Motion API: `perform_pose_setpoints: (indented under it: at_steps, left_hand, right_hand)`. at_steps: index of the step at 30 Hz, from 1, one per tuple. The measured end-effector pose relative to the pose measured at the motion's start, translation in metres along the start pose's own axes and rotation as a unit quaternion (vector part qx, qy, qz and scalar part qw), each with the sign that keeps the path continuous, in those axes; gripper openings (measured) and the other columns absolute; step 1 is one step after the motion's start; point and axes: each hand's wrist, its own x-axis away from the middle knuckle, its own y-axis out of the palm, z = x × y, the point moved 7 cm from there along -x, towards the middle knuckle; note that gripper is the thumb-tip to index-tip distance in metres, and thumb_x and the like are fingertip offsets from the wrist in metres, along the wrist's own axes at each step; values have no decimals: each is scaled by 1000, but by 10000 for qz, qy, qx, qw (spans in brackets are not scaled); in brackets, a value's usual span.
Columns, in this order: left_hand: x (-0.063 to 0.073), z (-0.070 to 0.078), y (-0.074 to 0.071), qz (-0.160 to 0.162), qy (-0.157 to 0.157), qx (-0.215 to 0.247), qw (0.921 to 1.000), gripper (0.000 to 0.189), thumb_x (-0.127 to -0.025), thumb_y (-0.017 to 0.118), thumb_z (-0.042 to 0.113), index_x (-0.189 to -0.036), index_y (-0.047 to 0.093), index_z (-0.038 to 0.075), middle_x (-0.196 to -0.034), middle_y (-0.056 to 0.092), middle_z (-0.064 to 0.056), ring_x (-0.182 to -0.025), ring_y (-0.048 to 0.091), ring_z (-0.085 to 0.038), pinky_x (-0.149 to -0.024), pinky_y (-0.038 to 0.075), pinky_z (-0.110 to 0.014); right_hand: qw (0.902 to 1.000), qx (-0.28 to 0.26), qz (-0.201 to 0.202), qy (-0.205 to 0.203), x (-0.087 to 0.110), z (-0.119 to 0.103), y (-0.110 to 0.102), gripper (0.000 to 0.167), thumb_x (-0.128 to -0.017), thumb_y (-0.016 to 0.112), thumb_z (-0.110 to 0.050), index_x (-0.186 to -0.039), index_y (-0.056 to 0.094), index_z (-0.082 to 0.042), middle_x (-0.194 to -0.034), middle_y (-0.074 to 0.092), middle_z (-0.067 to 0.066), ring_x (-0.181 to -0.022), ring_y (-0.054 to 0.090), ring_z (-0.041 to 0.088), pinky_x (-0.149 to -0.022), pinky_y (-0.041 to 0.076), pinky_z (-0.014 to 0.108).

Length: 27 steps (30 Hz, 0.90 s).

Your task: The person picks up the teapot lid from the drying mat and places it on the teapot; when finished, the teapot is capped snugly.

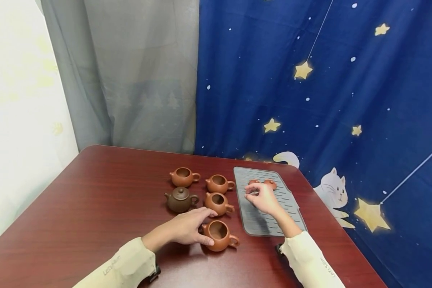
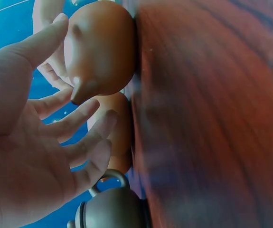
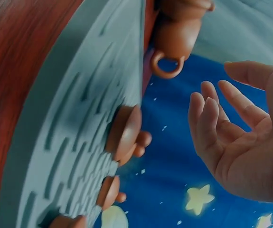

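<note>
Lid handling appears to be the step in hand. The front orange teapot stands lidless on the surface, beside the left grip, whose fingers and thumb are spread apart; firm contact cannot be confirmed. The right grip hangs above the grey mat, fingers loosely bent, thumb apart, holding nothing. Orange lids lie on the mat, at least two with knobs visible. Judged next move: the right grip needs to pinch one lid by its knob while the left steadies the teapot.

Containers: three other orange teapots also stand lidless; no contents are visible. The dark teapot is lidded, its interior hidden.
</note>
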Motion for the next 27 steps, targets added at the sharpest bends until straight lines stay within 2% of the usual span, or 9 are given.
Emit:
perform_pose_setpoints:
  at_steps: [4, 10, 15, 20, 27]
  left_hand:
    - [0, -2, 5, -108, -147, 43, 9998, 75, -80, 76, 58, -137, 52, 16, -135, 56, 1, -125, 53, -22, -96, 45, -48]
    - [0, -5, 8, -145, -275, 0, 9995, 72, -80, 74, 60, -136, 53, 19, -135, 58, 2, -124, 54, -21, -94, 45, -50]
    - [-1, -5, 7, -148, -248, -287, 9992, 66, -81, 72, 61, -133, 55, 24, -129, 61, 4, -117, 58, -18, -89, 48, -48]
    - [-2, -4, 6, -120, -319, -471, 9983, 64, -78, 73, 63, -129, 57, 27, -124, 63, 6, -113, 60, -16, -87, 49, -47]
    - [-2, -6, 5, -138, -589, -268, 9978, 66, -73, 77, 63, -127, 59, 29, -118, 66, 9, -110, 61, -13, -85, 49, -48]
  right_hand:
    - [9994, 174, 85, 271, -2, 16, -4, 20, -84, 73, -2, -104, 73, 0, -96, 72, 15, -88, 69, 31, -73, 56, 37]
    - [9955, 361, 224, 849, -4, 39, -11, 30, -84, 72, -5, -113, 69, 2, -105, 70, 20, -99, 65, 34, -76, 51, 40]
    - [9930, 441, 184, 1084, -5, 49, -12, 33, -86, 71, -7, -117, 67, 4, -114, 66, 24, -107, 61, 38, -84, 50, 48]
    - [9899, 745, 102, 1203, -6, 59, -10, 30, -85, 71, -5, -112, 68, 7, -105, 68, 21, -99, 63, 35, -77, 53, 43]
    - [9837, 972, 221, 1493, -7, 68, -7, 13, -85, 70, -3, -96, 71, 3, -89, 68, 12, -79, 59, 25, -64, 48, 34]
